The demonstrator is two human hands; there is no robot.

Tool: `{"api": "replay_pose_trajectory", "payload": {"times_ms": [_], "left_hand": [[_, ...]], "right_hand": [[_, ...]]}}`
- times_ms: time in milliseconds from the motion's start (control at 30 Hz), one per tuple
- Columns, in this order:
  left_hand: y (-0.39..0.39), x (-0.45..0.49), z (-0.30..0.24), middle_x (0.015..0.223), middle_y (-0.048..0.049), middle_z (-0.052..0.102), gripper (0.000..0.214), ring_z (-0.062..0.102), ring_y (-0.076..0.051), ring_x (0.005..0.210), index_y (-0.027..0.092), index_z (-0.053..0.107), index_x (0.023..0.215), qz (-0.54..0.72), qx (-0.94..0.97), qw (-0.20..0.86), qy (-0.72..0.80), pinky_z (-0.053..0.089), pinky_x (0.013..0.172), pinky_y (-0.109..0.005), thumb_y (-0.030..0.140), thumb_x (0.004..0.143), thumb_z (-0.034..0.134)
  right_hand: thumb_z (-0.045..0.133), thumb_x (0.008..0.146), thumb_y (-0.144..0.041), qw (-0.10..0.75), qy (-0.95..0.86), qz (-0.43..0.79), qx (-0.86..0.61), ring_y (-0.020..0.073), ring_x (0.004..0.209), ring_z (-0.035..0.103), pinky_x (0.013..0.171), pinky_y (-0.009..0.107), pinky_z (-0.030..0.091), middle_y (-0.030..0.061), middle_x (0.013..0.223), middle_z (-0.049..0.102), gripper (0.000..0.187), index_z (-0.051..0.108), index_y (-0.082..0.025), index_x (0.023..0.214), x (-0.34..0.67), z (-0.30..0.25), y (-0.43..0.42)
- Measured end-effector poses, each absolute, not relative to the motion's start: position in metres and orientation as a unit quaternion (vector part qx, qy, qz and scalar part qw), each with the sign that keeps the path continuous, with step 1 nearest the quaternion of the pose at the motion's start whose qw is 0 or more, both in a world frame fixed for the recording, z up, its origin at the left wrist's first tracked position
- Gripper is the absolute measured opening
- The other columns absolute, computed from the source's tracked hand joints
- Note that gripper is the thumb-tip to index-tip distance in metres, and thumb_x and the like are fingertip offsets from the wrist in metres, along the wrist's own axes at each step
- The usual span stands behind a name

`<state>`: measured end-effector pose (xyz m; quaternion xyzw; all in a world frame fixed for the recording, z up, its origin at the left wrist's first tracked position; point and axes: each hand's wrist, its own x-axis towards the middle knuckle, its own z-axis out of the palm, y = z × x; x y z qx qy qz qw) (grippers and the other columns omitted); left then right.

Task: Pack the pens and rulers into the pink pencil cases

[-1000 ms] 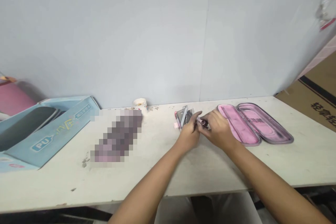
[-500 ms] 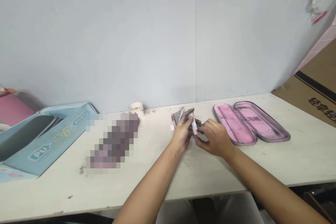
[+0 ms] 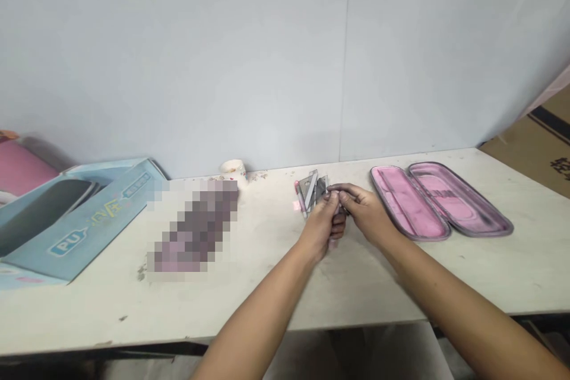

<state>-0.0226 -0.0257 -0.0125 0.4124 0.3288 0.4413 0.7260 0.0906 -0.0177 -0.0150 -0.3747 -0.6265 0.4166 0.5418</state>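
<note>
My left hand (image 3: 327, 217) is closed around a small pale pink tube (image 3: 332, 243), whose lower end pokes out below the fingers. Against its thumb, the fingertips of my right hand (image 3: 358, 205) are pinched together at the upper end of the tube; what they grip there is hidden. Just behind the hands lie clear and grey rulers (image 3: 310, 190), one of them a triangle, with a pink pen (image 3: 300, 197) at their left. To the right, a pink pencil case (image 3: 412, 205) with dark edges lies unfolded, its pink inside facing up.
On the table (image 3: 262, 297), a blurred-out dark and pink object (image 3: 196, 225) lies left of centre. A white paper cup (image 3: 233, 170) stands near the wall. At far left is a light blue box (image 3: 107, 219); a cardboard box (image 3: 534, 142) stands at far right.
My left fingers have wrapped further round the tube, which now shows less. My right hand has come up to the tube's upper end. The view has shifted slightly.
</note>
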Motion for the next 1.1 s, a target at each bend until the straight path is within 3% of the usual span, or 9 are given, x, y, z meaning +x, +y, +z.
{"api": "replay_pose_trajectory", "payload": {"times_ms": [67, 200, 300, 467, 567, 800, 900, 1000, 1100], "left_hand": [[-0.028, -0.022, -0.008, 0.047, 0.0106, 0.027, 0.041, 0.018, -0.001, 0.032, 0.020, 0.036, 0.073, 0.438, 0.416, 0.712, 0.357, 0.010, 0.033, -0.013, 0.057, 0.073, 0.053], [-0.028, -0.021, -0.007, 0.043, 0.0102, 0.024, 0.045, 0.016, -0.002, 0.029, 0.020, 0.038, 0.069, 0.434, 0.427, 0.684, 0.402, 0.009, 0.031, -0.015, 0.063, 0.076, 0.042], [-0.019, -0.026, -0.014, 0.042, 0.0100, 0.024, 0.043, 0.018, -0.003, 0.030, 0.019, 0.044, 0.075, 0.447, 0.419, 0.688, 0.390, 0.012, 0.031, -0.014, 0.062, 0.078, 0.040], [0.001, -0.041, -0.029, 0.051, 0.0045, 0.045, 0.038, 0.030, -0.003, 0.033, 0.017, 0.045, 0.080, 0.450, 0.384, 0.683, 0.428, 0.022, 0.034, -0.014, 0.055, 0.080, 0.044], [0.010, -0.048, -0.033, 0.056, 0.0022, 0.050, 0.032, 0.033, -0.003, 0.035, 0.017, 0.044, 0.078, 0.468, 0.366, 0.657, 0.464, 0.024, 0.035, -0.015, 0.048, 0.082, 0.045], [0.014, -0.051, -0.037, 0.056, 0.0039, 0.044, 0.021, 0.041, -0.008, 0.042, 0.018, 0.048, 0.091, 0.508, 0.421, 0.578, 0.480, 0.031, 0.039, -0.018, 0.036, 0.085, 0.040], [0.014, -0.050, -0.040, 0.060, 0.0024, 0.047, 0.023, 0.044, -0.009, 0.048, 0.018, 0.050, 0.098, 0.487, 0.502, 0.513, 0.498, 0.033, 0.043, -0.019, 0.034, 0.085, 0.041], [0.012, -0.049, -0.041, 0.068, -0.0002, 0.053, 0.021, 0.047, -0.011, 0.056, 0.017, 0.053, 0.098, 0.467, 0.608, 0.412, 0.493, 0.040, 0.056, -0.023, 0.030, 0.083, 0.044], [0.007, -0.049, -0.037, 0.072, -0.0018, 0.056, 0.019, 0.051, -0.014, 0.068, 0.016, 0.055, 0.095, 0.435, 0.685, 0.334, 0.479, 0.041, 0.072, -0.028, 0.027, 0.082, 0.044]], "right_hand": [[0.050, 0.080, -0.037, 0.555, -0.625, 0.403, -0.372, 0.0161, 0.087, 0.059, 0.081, 0.031, 0.044, 0.0025, 0.092, 0.066, 0.027, 0.064, -0.022, 0.098, 0.087, -0.013, -0.018], [0.047, 0.081, -0.039, 0.561, -0.613, 0.397, -0.389, 0.0159, 0.080, 0.060, 0.071, 0.029, 0.047, 0.0023, 0.090, 0.067, 0.031, 0.063, -0.023, 0.102, 0.089, -0.006, -0.010], [0.042, 0.085, -0.035, 0.529, -0.650, 0.271, -0.473, 0.0179, 0.089, 0.060, 0.078, 0.031, 0.044, 0.0054, 0.096, 0.067, 0.032, 0.061, -0.020, 0.106, 0.105, -0.006, 0.005], [0.038, 0.086, -0.027, 0.215, -0.729, -0.017, -0.649, 0.0265, 0.096, 0.055, 0.082, 0.039, 0.038, 0.0147, 0.097, 0.066, 0.032, 0.063, -0.014, 0.102, 0.142, -0.021, 0.025], [0.036, 0.087, -0.028, 0.130, -0.745, -0.055, -0.652, 0.0265, 0.098, 0.053, 0.082, 0.038, 0.036, 0.0140, 0.097, 0.065, 0.033, 0.062, -0.015, 0.103, 0.146, -0.029, 0.025], [0.046, 0.082, -0.037, 0.155, -0.807, -0.076, -0.565, 0.0286, 0.115, 0.038, 0.089, 0.040, 0.032, 0.0124, 0.115, 0.056, 0.029, 0.062, -0.016, 0.094, 0.127, -0.033, 0.012], [0.045, 0.082, -0.030, 0.179, -0.798, -0.062, -0.572, 0.0271, 0.105, 0.047, 0.086, 0.038, 0.035, 0.0135, 0.102, 0.061, 0.024, 0.061, -0.014, 0.090, 0.131, -0.029, 0.009], [0.043, 0.083, -0.029, 0.265, -0.771, -0.008, -0.580, 0.0222, 0.086, 0.055, 0.077, 0.033, 0.039, 0.0093, 0.086, 0.064, 0.020, 0.057, -0.015, 0.089, 0.140, -0.019, 0.004], [0.045, 0.084, -0.031, 0.401, -0.724, 0.022, -0.561, 0.0197, 0.084, 0.057, 0.074, 0.031, 0.041, 0.0066, 0.089, 0.064, 0.019, 0.055, -0.018, 0.093, 0.142, -0.007, -0.006]]}}
